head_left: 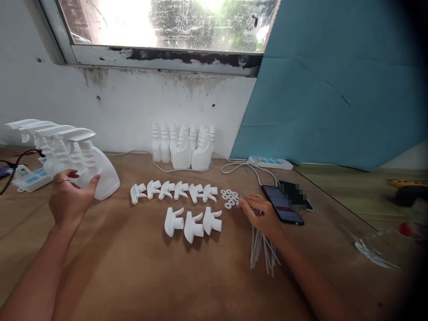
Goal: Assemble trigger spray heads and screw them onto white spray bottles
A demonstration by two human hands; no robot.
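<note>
My left hand (72, 196) is at the front of a row of white spray bottles (109, 176) at the left. Its thumb and fingers are spread beside the nearest bottle, perhaps touching it. Small white rings (228, 205) lie in a group right of the middle. Against them is my right hand (262, 214), thumb and forefinger at their right edge, with a dark pen-like stick (258, 212) held in its fingers. White trigger heads (193, 226) lie in two rows left of the rings. Thin white tubes (257, 247) lie beneath my right hand and wrist.
More white bottles (182, 151) without trigger heads stand by the wall. Two phones (282, 207) lie right of my right hand. Power strips (272, 163) with cables are at the back right and far left. A clear container (377, 249) is at the right.
</note>
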